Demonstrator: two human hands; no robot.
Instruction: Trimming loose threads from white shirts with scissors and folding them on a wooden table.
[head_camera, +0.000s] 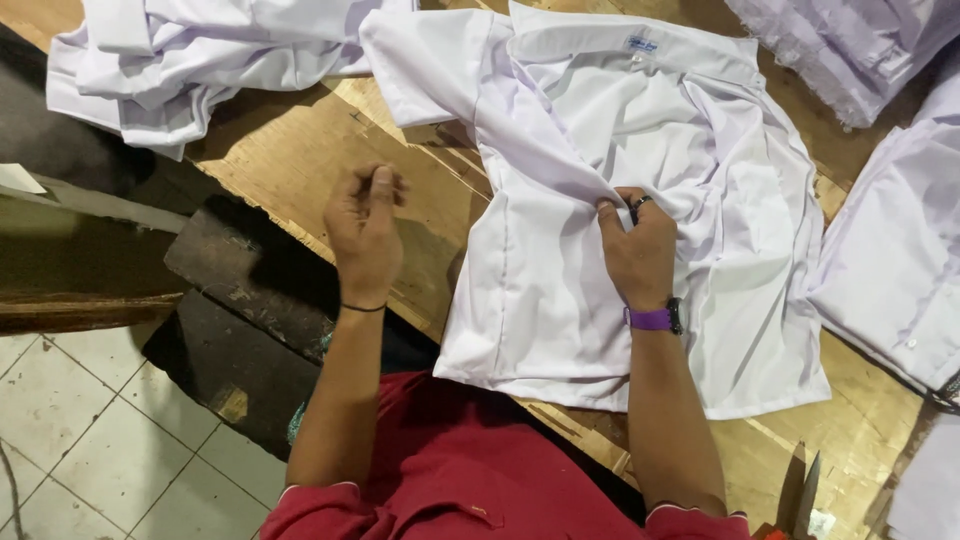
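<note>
- The white shirt (600, 200) lies spread flat on the wooden table (300, 160), collar toward the far edge and hem hanging slightly over the near edge, in front of the person's red top (470, 480).
- The right hand (638, 245) rests on the middle of the shirt, fingers closed together and pinching a fold of the cloth along the front opening; a ring shows on one finger and a purple watch strap (652, 318) sits at the wrist.
- The left hand (365, 235) hovers above bare wood just to the left of the shirt, not touching it; its fingers are curled in with the thumb pressed to the fingertips, and whether something small is held between them cannot be told. A thin dark band circles that wrist.
- A heap of white garments (190, 60) lies at the far left corner of the table.
- More folded white cloth (900, 230) lies along the right edge, with another pile (850, 50) at the far right corner.
- A pair of scissors (805, 500) pokes up near the table's near right corner.
- Pale floor tiles (100, 440) show below the table's left side.
</note>
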